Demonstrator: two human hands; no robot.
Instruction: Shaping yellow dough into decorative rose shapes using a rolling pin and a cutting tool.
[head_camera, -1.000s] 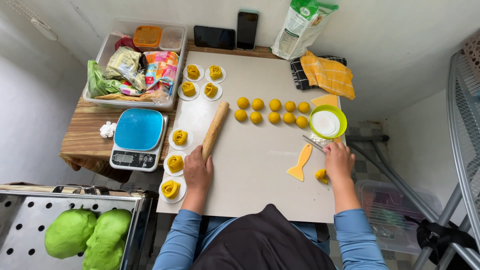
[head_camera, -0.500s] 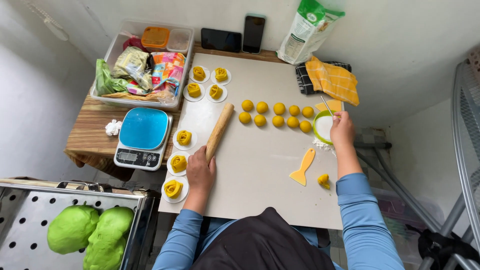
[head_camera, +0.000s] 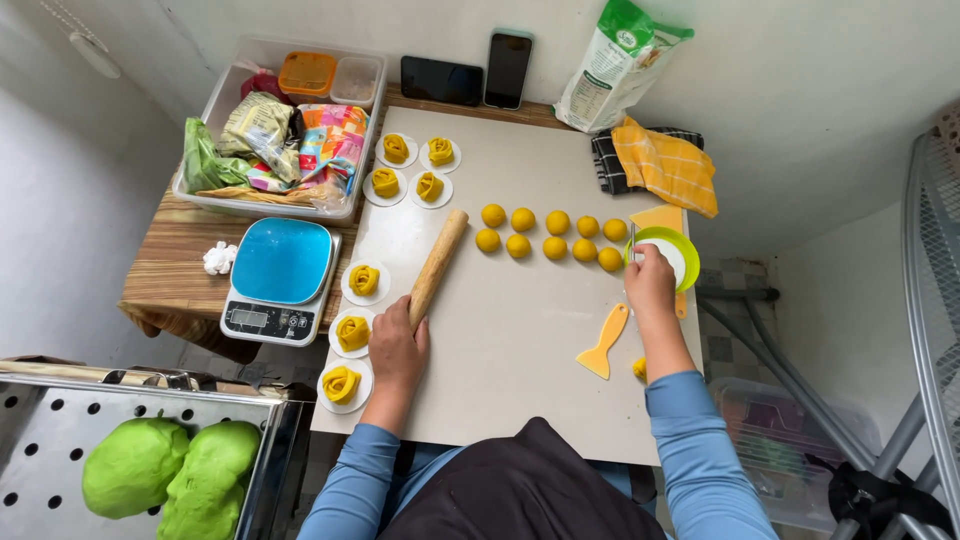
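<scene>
- Working from your near edge outward, note the two green dough lumps (head_camera: 165, 475) in the perforated metal tray (head_camera: 40, 440) at near left; they lie well apart from both of your hands.
- Your left hand (head_camera: 397, 350) rests on the pale counter (head_camera: 500, 340), fingers curled loosely round the near end of the wooden rolling pin (head_camera: 437, 266). The pin runs away from you, tilted to the right. It looks stiff, smooth and of fair weight, apt to roll if let go; a grip nearer its middle should balance it better than one at the end.
- Just left of that hand, three yellow rose-shaped dough pieces (head_camera: 352, 332) sit on small white discs in a line. They look soft and easily crushed, so lift them by the disc, not by the folds.
- Near right, the yellow plastic scraper (head_camera: 603, 343) lies flat, with a small yellow dough bit (head_camera: 639, 368) just beside your right forearm.
- Your right hand (head_camera: 650, 280) is closed over something at the rim of the green-rimmed bowl (head_camera: 678, 252); a thin metal tool seems to stick up from the grip, but you cannot tell what it is. The bowl looks light and likely to slide, so steady it at the rim.
- Beyond, ten yellow dough balls (head_camera: 545, 232) stand in two rows between pin and bowl: soft, likely tacky, best cupped from below.
- Left of the counter stands the blue kitchen scale (head_camera: 277, 275).
- Farther still, four more roses (head_camera: 412, 168), a clear tub of packets (head_camera: 270, 130), two phones (head_camera: 470, 75), a flour bag (head_camera: 615, 65) and a yellow cloth (head_camera: 665, 165).
</scene>
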